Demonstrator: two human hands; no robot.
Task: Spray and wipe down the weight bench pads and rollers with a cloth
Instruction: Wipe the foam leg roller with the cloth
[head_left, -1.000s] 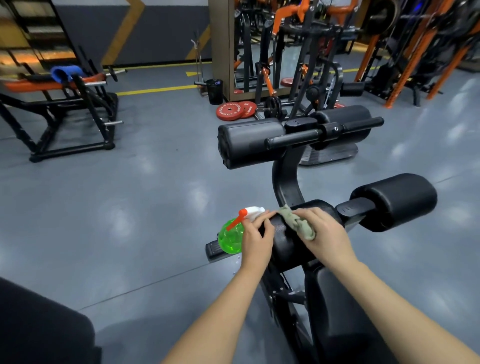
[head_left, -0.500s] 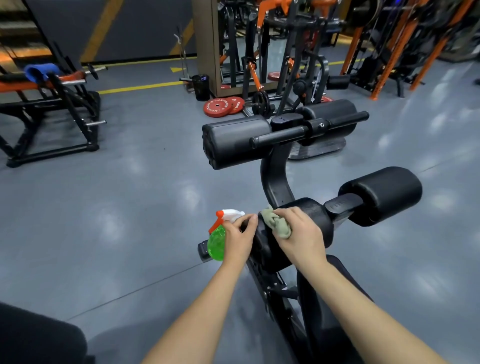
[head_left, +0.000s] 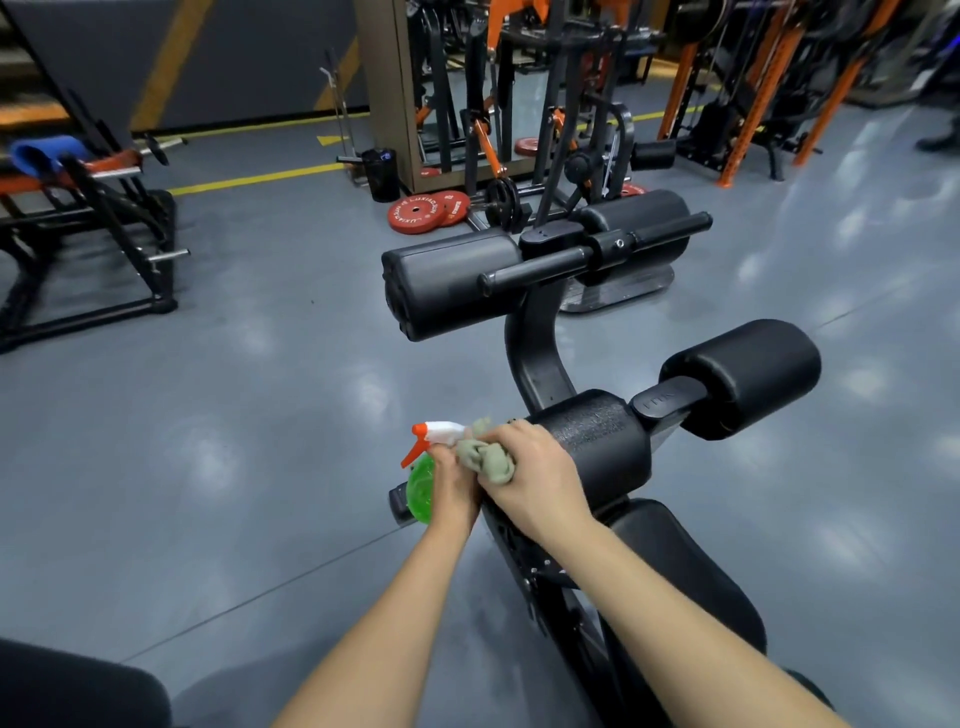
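— Where was the cloth (head_left: 488, 460)?
— It was bunched under the right hand (head_left: 535, 478), whose fingers were curled over it, on the left end of the near lower roller (head_left: 597, 447).
— And the left hand (head_left: 454, 483)?
— Its fingers were closed around the green spray bottle (head_left: 421, 488), just beside that roller end and close to the right hand.

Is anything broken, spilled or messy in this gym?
Nothing looks broken or spilled. The only untidy bit: two red weight plates lie on the floor by the mirrored pillar. The black rollers look whole. The left hand grips the spray bottle, the right hand the cloth.
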